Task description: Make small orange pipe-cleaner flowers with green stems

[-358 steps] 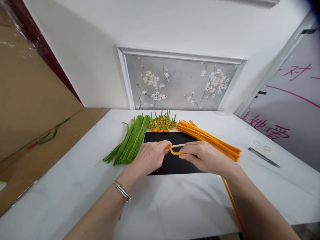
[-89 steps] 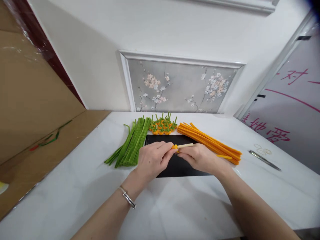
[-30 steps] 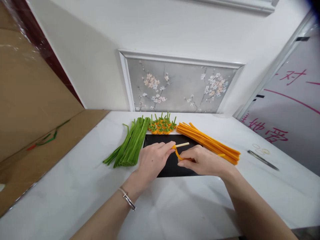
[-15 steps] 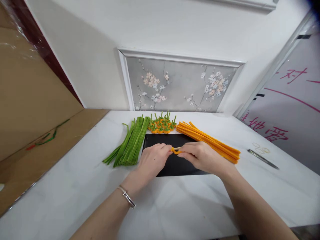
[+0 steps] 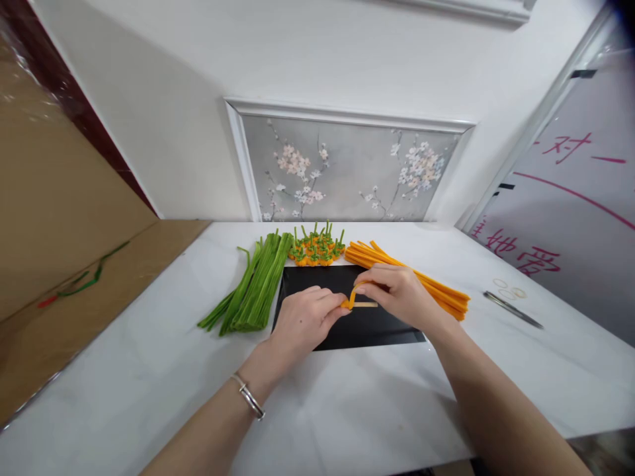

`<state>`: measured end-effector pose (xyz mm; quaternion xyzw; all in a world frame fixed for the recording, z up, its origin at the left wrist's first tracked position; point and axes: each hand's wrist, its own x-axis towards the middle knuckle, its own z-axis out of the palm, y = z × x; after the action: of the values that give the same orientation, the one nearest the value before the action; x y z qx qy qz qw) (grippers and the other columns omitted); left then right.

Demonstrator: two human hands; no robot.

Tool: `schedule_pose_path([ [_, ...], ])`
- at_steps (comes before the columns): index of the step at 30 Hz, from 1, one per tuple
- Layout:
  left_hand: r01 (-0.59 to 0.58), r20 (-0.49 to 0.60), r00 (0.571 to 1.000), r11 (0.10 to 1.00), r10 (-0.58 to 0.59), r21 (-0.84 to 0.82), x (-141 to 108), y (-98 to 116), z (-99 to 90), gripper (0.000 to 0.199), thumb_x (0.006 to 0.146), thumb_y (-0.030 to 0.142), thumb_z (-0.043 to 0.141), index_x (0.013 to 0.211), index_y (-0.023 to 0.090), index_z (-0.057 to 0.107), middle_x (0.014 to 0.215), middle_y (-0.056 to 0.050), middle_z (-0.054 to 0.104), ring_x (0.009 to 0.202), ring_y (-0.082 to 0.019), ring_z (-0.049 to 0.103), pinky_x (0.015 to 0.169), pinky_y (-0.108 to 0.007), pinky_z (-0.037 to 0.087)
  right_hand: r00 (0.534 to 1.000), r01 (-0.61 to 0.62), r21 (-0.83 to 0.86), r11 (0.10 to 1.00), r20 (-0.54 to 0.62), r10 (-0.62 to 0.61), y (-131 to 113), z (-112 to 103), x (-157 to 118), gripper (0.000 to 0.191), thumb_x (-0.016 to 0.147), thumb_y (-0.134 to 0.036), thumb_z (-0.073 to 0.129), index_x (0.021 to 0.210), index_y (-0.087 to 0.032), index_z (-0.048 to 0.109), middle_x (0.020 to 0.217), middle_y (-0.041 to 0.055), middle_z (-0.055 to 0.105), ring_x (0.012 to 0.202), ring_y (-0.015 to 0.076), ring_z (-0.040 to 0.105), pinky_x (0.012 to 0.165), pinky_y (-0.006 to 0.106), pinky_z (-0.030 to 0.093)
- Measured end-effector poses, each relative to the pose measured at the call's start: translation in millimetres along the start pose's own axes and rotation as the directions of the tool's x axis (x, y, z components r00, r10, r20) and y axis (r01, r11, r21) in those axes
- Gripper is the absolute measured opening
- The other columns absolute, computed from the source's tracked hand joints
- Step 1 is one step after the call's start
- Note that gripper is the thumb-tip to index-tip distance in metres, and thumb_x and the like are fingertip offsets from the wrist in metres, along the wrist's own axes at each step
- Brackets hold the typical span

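Over a black mat (image 5: 342,330), my left hand (image 5: 310,317) is closed, pinching a thin wooden stick (image 5: 366,305) with an orange pipe cleaner (image 5: 352,295) wound at its end. The pipe cleaner rises from the stick and bends to the right, where its free part is pinched in my right hand (image 5: 399,293). Green pipe cleaners (image 5: 258,284) lie in a bundle left of the mat. Behind the mat stand several small orange pieces with green stems (image 5: 316,246). An orange bundle (image 5: 439,289) lies to the right, partly behind my right hand.
Metal tweezers (image 5: 513,309) and a few thin rings (image 5: 502,292) lie on the white tabletop (image 5: 317,396) at the right. Cardboard (image 5: 74,277) borders the table on the left. A wall with a framed flower panel (image 5: 347,172) rises behind.
My right hand has moved up and away from the stick, pulling the orange pipe cleaner upright. More of the stick shows. The whole view has shifted slightly.
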<state>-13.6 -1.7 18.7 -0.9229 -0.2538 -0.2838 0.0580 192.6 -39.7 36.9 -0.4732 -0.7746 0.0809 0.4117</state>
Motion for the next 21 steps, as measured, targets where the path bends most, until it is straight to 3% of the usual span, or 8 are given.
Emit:
schedule_pose_path([
  [5, -0.020, -0.071, 0.997, 0.998, 0.015, -0.065, 0, 4, -0.6, 0.017, 0.093, 0.028, 0.054, 0.085, 0.020, 0.066, 0.069, 0.002, 0.065, 0.063, -0.013, 0.052, 0.059, -0.025, 0.038, 0.992, -0.103, 0.091, 0.990, 0.083, 0.096, 10, 0, 0, 0.018, 0.089, -0.033, 0.059, 0.085, -0.020, 0.071, 0.078, 0.0017, 0.068, 0.069, 0.0148, 0.060, 0.063, 0.027, 0.047],
  [10, -0.028, -0.116, 0.993, 0.995, 0.016, -0.100, -1, 5, -2.1, 0.016, 0.093, 0.026, 0.053, 0.086, 0.020, 0.066, 0.070, 0.002, 0.066, 0.063, -0.013, 0.050, 0.059, -0.025, 0.038, 0.968, -0.169, 0.080, 0.982, 0.204, 0.149, 13, 0, 0, 0.028, 0.091, -0.038, 0.054, 0.078, -0.019, 0.069, 0.065, -0.0009, 0.059, 0.059, 0.0122, 0.051, 0.054, 0.024, 0.039],
  [18, 0.020, -0.212, 0.976, 0.993, -0.045, -0.117, -2, 3, -0.7, 0.018, 0.093, 0.026, 0.053, 0.099, 0.021, 0.068, 0.076, 0.000, 0.071, 0.065, -0.013, 0.054, 0.062, -0.025, 0.042, 0.939, -0.148, 0.030, 0.989, 0.318, 0.131, 8, 2, -3, 0.029, 0.092, -0.036, 0.051, 0.075, -0.018, 0.065, 0.058, -0.0036, 0.051, 0.054, 0.0097, 0.044, 0.051, 0.022, 0.036],
  [21, 0.072, -0.263, 0.960, 0.994, -0.092, -0.084, -2, 1, 0.2, 0.020, 0.093, 0.027, 0.054, 0.104, 0.020, 0.068, 0.074, 0.000, 0.071, 0.065, -0.013, 0.056, 0.062, -0.025, 0.043, 0.938, -0.066, 0.012, 0.998, 0.342, 0.058, 3, 5, -4, 0.029, 0.093, -0.033, 0.049, 0.072, -0.018, 0.061, 0.056, -0.0049, 0.047, 0.051, 0.0083, 0.039, 0.050, 0.022, 0.032],
])
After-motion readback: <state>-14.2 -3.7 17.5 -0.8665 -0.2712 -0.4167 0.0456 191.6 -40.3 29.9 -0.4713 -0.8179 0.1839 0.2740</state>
